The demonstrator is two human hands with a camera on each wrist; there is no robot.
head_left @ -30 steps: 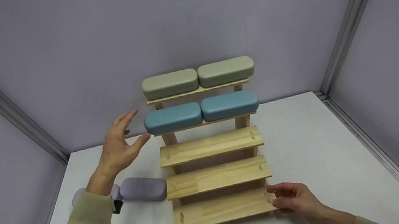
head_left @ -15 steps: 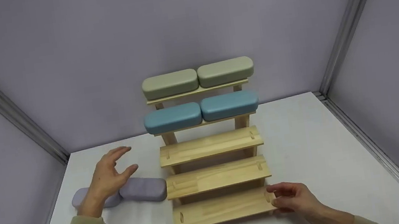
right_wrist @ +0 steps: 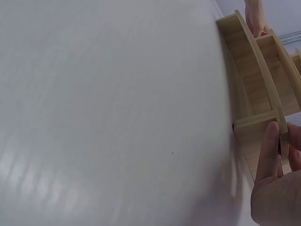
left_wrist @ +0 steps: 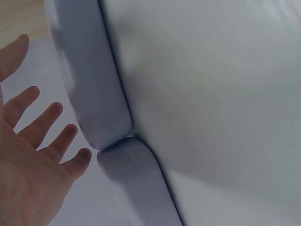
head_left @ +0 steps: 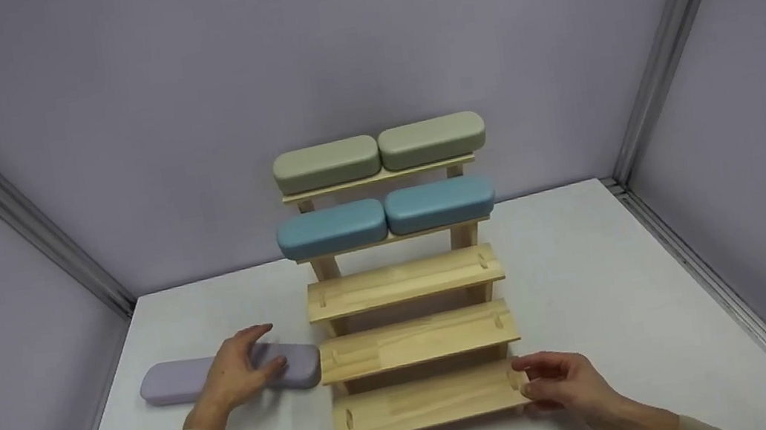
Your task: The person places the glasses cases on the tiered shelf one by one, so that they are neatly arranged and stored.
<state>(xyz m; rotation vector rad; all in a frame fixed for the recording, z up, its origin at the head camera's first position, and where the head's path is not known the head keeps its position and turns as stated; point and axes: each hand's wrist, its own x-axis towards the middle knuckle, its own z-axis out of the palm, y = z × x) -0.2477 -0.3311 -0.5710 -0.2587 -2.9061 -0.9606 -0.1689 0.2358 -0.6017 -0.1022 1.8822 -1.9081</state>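
Observation:
My left hand point(head_left: 233, 375) hovers with spread fingers over the right-hand lilac glasses case point(head_left: 301, 361), which lies against the rack's left side. A second lilac glasses case point(head_left: 178, 382) lies end to end with it on the table. In the left wrist view, spread fingertips stand beside the seamed lilac case point(left_wrist: 89, 75), with nothing between them. My right hand point(head_left: 576, 386) pinches the right end of the lowest step of a wooden stepped rack point(head_left: 425, 405). The right wrist view shows thumb and fingers on either side of that board point(right_wrist: 281, 125).
Two pale green glasses cases point(head_left: 327, 163) sit side by side on the top step, by the back wall point(head_left: 358, 38). Below them, two blue glasses cases point(head_left: 332, 228) fill the second step. The three lower steps are bare wood. Side walls bound the white table point(head_left: 586, 276).
My left hand has come down from beside the blue cases, first toward the left, then right over the lilac cases. The right hand stays at the lowest step.

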